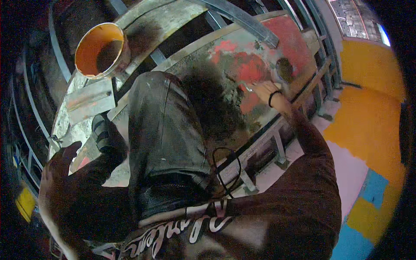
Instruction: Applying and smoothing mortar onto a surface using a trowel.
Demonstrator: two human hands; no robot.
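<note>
My right hand (pixel 264 93) lies on a curved board (pixel 296 47) patched with red and grey material, fingers stretched out, with a small pale item at the fingertips that I cannot make out. A dark oval spot or object (pixel 284 69) is just above it. My left hand (pixel 64 152) is closed at the far left, beside a small metal piece; what it grips is unclear. Above it, a flat metal blade (pixel 89 99) rests on a pale curved plank (pixel 65 125), below a bucket (pixel 84 56) with orange inside. My bent knee (pixel 160 112) lies between my hands.
Curved metal bars (pixel 56 39) run around the left and top, with dark gaps between. A black cord loop (pixel 236 173) hangs beside my knee over a metal frame (pixel 277 143). At the right is a yellow, pink and blue painted surface (pixel 368 121). My sandalled foot (pixel 102 134) is at the left.
</note>
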